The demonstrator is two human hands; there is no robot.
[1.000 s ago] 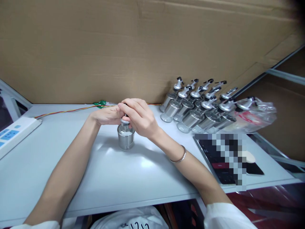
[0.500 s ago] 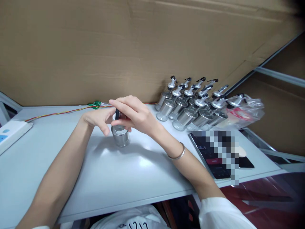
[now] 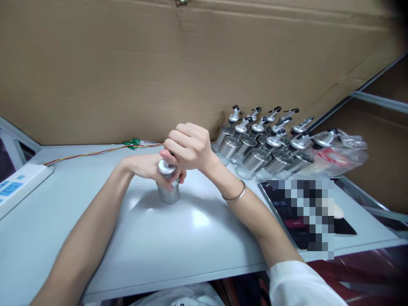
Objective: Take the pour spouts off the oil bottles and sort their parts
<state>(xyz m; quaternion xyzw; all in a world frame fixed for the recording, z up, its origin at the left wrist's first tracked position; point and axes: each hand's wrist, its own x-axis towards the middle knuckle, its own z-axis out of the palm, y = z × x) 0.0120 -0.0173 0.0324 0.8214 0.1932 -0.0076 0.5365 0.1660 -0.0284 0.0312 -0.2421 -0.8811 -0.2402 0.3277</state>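
A glass bottle with a metal sleeve (image 3: pixel 168 195) stands upright on the white table (image 3: pixel 178 238), a silver pourer top on its neck. Around the bottle's upper part are the fingers of my left hand (image 3: pixel 153 170), the thumb in front and fingertips showing on the right side. Above it, my right hand (image 3: pixel 189 146) is curled into a fist over the pourer's spout, with the thumb against it. The spout itself is mostly hidden inside that hand.
Several similar bottles (image 3: pixel 255 157) with pourers stand at the back right, beside a clear plastic bag (image 3: pixel 350 155). A dark-screened device (image 3: pixel 287 212) lies at the right. At the left are a white power strip (image 3: pixel 22 187) and thin red and yellow wires (image 3: pixel 86 156). Cardboard rises behind.
My left hand has moved right and closed round the bottle's upper part. My right hand has gone from extended fingers to a fist over the spout. The view has shifted slightly.
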